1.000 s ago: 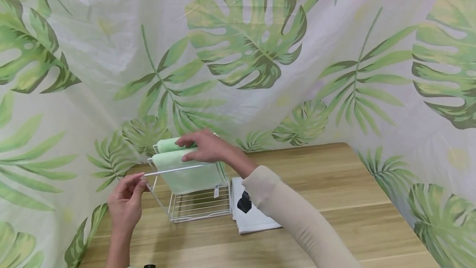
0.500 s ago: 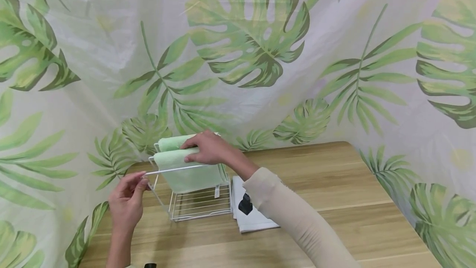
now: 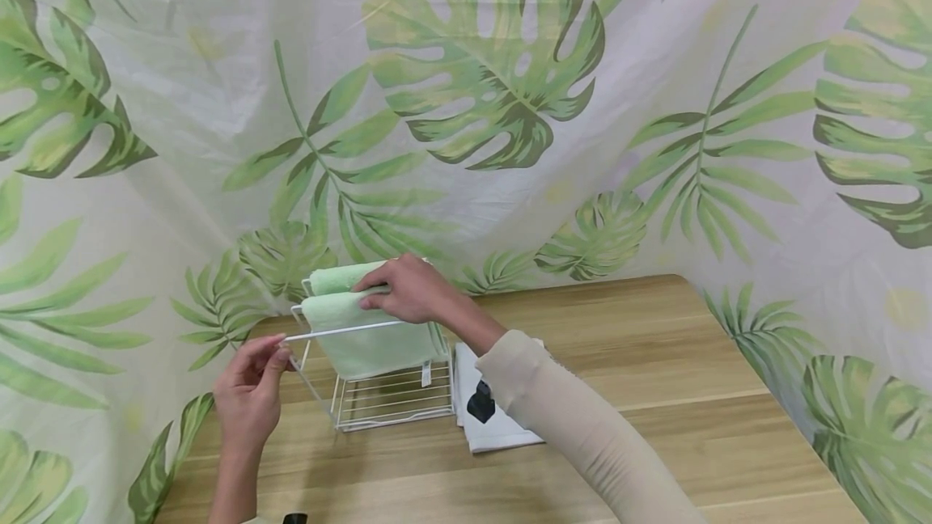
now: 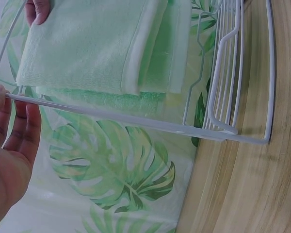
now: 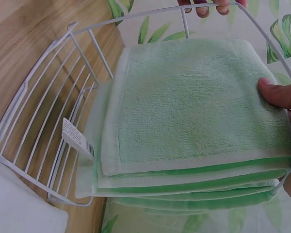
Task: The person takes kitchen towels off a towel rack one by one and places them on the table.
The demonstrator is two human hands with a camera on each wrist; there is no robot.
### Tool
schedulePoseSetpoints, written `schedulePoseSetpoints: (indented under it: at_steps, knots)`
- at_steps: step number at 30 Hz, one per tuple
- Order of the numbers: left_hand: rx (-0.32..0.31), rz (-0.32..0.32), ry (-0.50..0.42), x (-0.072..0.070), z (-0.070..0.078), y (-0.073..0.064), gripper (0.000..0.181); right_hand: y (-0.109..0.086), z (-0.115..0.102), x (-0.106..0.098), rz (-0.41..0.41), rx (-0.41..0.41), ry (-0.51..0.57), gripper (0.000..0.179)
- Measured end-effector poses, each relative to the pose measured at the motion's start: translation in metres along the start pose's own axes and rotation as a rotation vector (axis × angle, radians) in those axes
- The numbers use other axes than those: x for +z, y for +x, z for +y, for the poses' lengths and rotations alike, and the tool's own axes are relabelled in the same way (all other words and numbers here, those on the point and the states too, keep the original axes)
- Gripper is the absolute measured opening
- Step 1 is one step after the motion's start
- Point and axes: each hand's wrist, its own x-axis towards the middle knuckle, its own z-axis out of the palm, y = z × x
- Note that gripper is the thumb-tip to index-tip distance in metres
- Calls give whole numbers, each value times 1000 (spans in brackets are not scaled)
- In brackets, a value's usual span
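A white wire drying rack [image 3: 393, 424] stands on the table, with two folded pale green towels over its upper rails. My left hand [image 3: 247, 395] pinches the left corner of the front top rail between thumb and fingers. Over the nearer green towel [image 3: 382, 350] is my right hand [image 3: 411, 289], pinching its top fold. In the right wrist view the thumb [image 5: 277, 94] presses the towel's front face, while the other fingers are mostly hidden behind it. The farther green towel [image 3: 335, 279] lies just behind. A small white label [image 5: 77, 138] sticks out at the nearer towel's side.
A folded white towel [image 3: 498, 431] lies on the wooden table [image 3: 655, 362] against the rack's right side, partly under the right sleeve. A leaf-patterned curtain [image 3: 480, 87] hangs close behind the table and down its left side.
My right hand has moved slightly right along the towel's top, its fingers drawn closer together. The left hand keeps its grip on the rail, and the rack stays in place.
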Motion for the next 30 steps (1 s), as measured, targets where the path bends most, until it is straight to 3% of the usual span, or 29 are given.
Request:
schedulePoseSetpoints:
  at_steps: [3, 8, 16, 23, 30]
  knots:
    - [-4, 5, -3, 0, 0, -1, 22, 0, -1, 1, 14, 2, 4, 26]
    - [7, 9, -90, -1, -3, -1, 22, -1, -1, 2, 56, 19, 36, 26]
    - [-37, 26, 35, -1, 1, 1, 20, 0, -2, -1, 147, 18, 160, 26]
    - [-9, 21, -74, -1, -6, 1, 24, 4, -5, -14, 134, 45, 161, 26]
    - [-4, 20, -119, -2, -7, 1, 24, 8, -11, -37, 153, 59, 317, 25]
